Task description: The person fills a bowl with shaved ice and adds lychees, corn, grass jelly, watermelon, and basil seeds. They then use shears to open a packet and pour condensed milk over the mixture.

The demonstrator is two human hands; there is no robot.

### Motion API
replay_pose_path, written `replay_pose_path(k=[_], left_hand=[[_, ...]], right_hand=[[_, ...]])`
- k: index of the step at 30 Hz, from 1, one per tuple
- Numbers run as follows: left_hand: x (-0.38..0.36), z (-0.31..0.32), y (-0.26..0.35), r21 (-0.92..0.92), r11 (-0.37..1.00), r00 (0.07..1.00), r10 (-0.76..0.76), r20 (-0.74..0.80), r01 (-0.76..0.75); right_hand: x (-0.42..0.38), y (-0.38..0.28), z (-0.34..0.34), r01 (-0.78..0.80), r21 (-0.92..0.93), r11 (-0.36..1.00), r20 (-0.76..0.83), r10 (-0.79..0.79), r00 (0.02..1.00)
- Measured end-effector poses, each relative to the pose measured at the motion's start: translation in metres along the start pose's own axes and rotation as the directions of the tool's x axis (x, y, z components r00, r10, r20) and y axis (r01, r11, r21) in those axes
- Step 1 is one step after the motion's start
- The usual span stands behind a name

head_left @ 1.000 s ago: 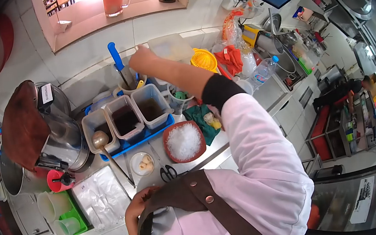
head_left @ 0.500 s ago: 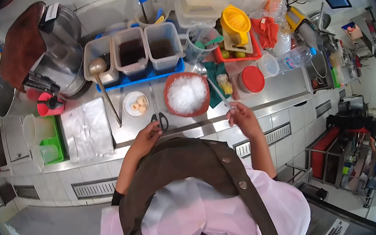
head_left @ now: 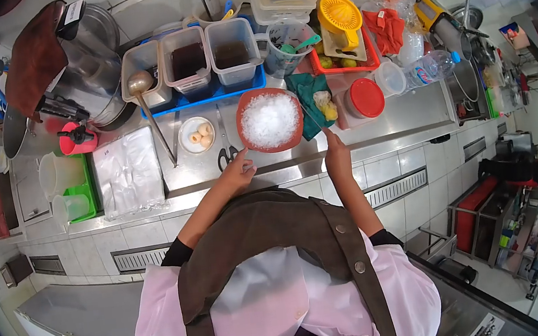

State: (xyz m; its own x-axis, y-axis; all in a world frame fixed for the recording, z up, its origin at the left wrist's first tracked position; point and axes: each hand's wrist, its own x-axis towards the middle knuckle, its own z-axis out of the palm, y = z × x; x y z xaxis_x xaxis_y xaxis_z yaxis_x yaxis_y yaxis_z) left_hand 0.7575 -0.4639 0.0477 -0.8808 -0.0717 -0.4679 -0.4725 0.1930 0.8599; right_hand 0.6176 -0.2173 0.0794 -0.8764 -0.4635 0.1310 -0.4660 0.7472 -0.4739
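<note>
A reddish-brown square bowl [head_left: 247, 145] heaped with white crushed ice [head_left: 270, 121] stands on the steel counter. My left hand [head_left: 240, 173] is at the bowl's near left corner, fingers curled and pinching at its rim. My right hand [head_left: 337, 151] grips the handle of a long metal spoon [head_left: 312, 117], which slants up toward the bowl's right side; its head is hard to make out. Left of the bowl lie black-handled scissors [head_left: 227, 154] and a small white plate [head_left: 189, 143] with several pale round pieces. A green cloth [head_left: 305, 96] lies right of the bowl.
Tubs of dark liquid [head_left: 189, 63] stand in a blue tray [head_left: 223, 96] behind, a ladle [head_left: 154, 118] leaning there. To the right are a red-lidded container [head_left: 366, 97], a water bottle [head_left: 428, 70] and a red crate [head_left: 364, 65]. Plastic bags [head_left: 128, 178] lie left.
My left hand has moved right, from near the scissors to the bowl's rim. My right hand has moved forward with the spoon, whose head has shifted toward the ice. The view has tilted slightly.
</note>
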Motion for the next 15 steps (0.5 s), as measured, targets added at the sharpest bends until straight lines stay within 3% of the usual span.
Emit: replay_pose_path(k=[4, 9, 15], left_hand=[[-0.002, 0.002, -0.012, -0.129, 0.988, 0.996, -0.088, -0.009, 0.086], [0.01, 0.003, -0.016, -0.368, 0.928, 0.998, -0.049, 0.041, 0.061], [0.009, -0.005, 0.016, -0.456, 0.877, 0.988, -0.114, 0.105, 0.15]], right_hand=[[-0.004, 0.003, 0.013, 0.065, 0.024, 0.998, 0.082, -0.067, 0.994], [-0.016, -0.004, 0.027, 0.051, 0.052, 0.997, 0.148, -0.059, 0.987], [-0.017, -0.009, 0.007, 0.021, 0.064, 0.998, 0.045, -0.024, 0.999]])
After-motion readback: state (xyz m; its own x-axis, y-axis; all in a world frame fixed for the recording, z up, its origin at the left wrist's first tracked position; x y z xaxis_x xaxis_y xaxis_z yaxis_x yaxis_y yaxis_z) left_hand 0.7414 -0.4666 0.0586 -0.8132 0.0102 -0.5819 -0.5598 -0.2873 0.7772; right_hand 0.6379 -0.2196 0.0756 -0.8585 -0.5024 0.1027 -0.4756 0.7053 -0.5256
